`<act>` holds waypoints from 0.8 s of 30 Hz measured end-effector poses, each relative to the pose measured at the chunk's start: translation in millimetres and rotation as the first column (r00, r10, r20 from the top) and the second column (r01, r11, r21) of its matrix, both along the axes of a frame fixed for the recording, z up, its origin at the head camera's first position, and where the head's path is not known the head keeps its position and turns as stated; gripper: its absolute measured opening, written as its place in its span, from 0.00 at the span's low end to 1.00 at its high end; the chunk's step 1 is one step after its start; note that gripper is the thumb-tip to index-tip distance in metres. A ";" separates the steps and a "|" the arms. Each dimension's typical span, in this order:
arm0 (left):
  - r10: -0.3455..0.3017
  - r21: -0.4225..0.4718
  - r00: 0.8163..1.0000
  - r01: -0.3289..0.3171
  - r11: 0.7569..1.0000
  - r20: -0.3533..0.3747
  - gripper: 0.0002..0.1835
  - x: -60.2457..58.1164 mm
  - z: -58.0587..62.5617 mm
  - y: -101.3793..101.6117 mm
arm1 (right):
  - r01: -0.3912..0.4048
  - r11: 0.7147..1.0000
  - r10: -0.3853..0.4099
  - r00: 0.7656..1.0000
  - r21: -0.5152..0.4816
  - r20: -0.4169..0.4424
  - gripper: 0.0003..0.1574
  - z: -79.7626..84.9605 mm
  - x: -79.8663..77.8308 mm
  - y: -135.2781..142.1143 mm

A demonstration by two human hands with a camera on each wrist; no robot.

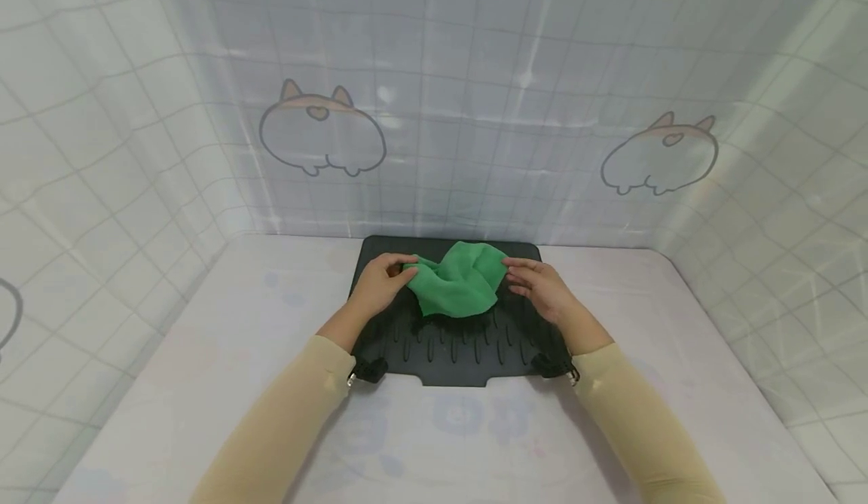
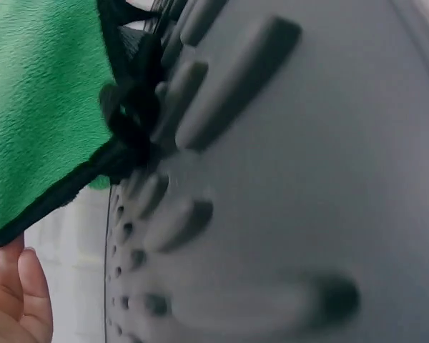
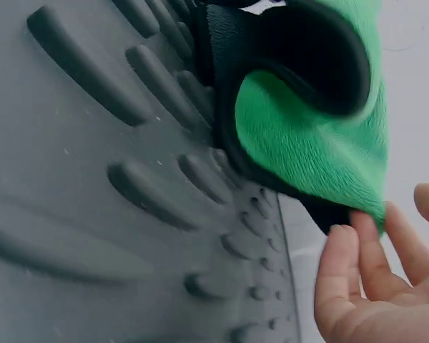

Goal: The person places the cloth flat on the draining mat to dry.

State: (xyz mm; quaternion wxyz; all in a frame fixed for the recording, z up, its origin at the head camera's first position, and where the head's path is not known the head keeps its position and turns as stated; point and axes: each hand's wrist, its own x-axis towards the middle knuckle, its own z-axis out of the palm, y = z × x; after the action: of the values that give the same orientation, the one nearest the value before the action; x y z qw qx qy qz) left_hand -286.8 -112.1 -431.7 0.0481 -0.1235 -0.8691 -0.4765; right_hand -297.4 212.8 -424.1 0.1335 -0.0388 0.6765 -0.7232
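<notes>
A crumpled green cloth [image 1: 461, 282] with a fuzzy surface and black edging lies bunched over a black ridged mat [image 1: 454, 353] in the head view. My left hand [image 1: 376, 285] pinches its left corner between thumb and fingers; in the left wrist view the fingertips meet the black edging. On the other side my right hand [image 1: 542, 289] touches the right corner. The right wrist view shows those fingers [image 3: 372, 264] extended against the cloth's tip, with the thumb standing apart. Black trim [image 3: 314, 53] curls at the cloth's underside.
The mat rests on a pale patterned tabletop [image 1: 291, 413], close to the back wall. White grid-patterned sheeting [image 1: 454, 112] with drawn animals encloses the back and both sides. Black wrist devices [image 1: 369, 370] sit at the sleeve cuffs, over the mat's front corners.
</notes>
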 end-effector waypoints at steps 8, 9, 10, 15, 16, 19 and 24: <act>0.023 -0.026 0.996 -0.025 0.999 -0.082 0.16 1.7 3.5 -14.8 | 0.163 0.966 -0.106 0.957 0.199 -0.270 0.23 14.7 0.8 8.2; 0.019 -0.025 0.995 -0.021 0.999 -0.093 0.16 2.3 4.5 -16.0 | 0.174 0.960 -0.107 0.951 0.217 -0.291 0.22 15.9 0.5 9.9; 0.018 -0.022 0.995 -0.021 1.000 -0.103 0.16 2.9 5.7 -17.1 | 0.180 0.957 -0.106 0.947 0.228 -0.303 0.22 16.7 0.1 11.8; 0.047 -0.018 0.990 -0.050 0.999 -0.131 0.18 4.4 8.9 -23.4 | 0.189 0.938 -0.102 0.952 0.291 -0.288 0.19 17.7 -1.5 20.9; 0.057 -0.024 0.991 -0.061 0.998 -0.123 0.18 4.3 8.8 -24.7 | 0.182 0.935 -0.100 0.958 0.305 -0.267 0.19 16.9 -1.9 22.7; 0.074 -0.071 0.996 -0.078 0.994 -0.056 0.19 4.6 6.9 -28.8 | 0.132 0.921 -0.070 0.981 0.368 -0.179 0.19 13.4 -2.1 27.4; -0.020 -0.164 0.991 0.041 0.986 0.131 0.24 5.2 -0.7 -35.4 | -0.038 0.894 0.044 0.999 0.447 -0.003 0.23 5.0 -1.0 30.9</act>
State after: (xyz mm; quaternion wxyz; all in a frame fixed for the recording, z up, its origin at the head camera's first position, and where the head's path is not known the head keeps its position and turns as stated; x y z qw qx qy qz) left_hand -281.6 -147.5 -432.4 -0.0260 -0.1093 -0.9052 -0.4099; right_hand -298.4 243.6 -419.0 0.1495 -0.0259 0.8242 -0.5455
